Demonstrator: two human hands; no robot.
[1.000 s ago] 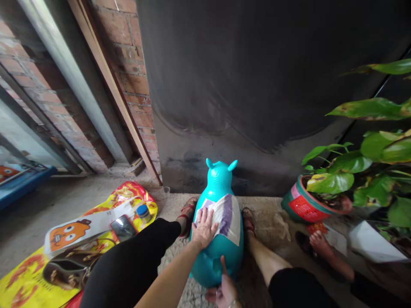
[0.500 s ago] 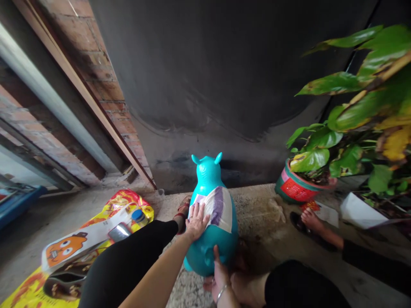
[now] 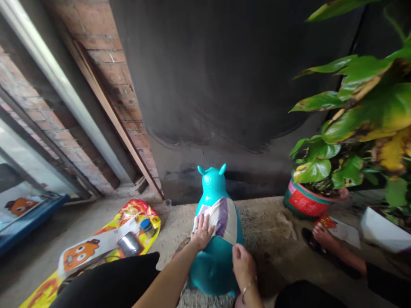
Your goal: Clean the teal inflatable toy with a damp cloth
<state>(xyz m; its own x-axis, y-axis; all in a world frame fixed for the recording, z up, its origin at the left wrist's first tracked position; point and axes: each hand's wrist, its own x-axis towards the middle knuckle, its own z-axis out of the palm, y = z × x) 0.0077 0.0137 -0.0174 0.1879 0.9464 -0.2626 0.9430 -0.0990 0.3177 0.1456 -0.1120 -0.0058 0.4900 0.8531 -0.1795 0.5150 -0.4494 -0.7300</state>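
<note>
My left hand flat on cloth over teal toy; right hand pinching cloth's corner. Pot holds plant.

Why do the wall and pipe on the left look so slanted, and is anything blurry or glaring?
Head view: wide-lens distortion tilts the brick wall and pipe; the teal toy is sharp; the nearest plant leaves look soft; glare shows on the phone.

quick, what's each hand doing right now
left hand: open, flat on the striped cloth over the teal toy
right hand: closed, pinching the cloth's lower corner
</note>
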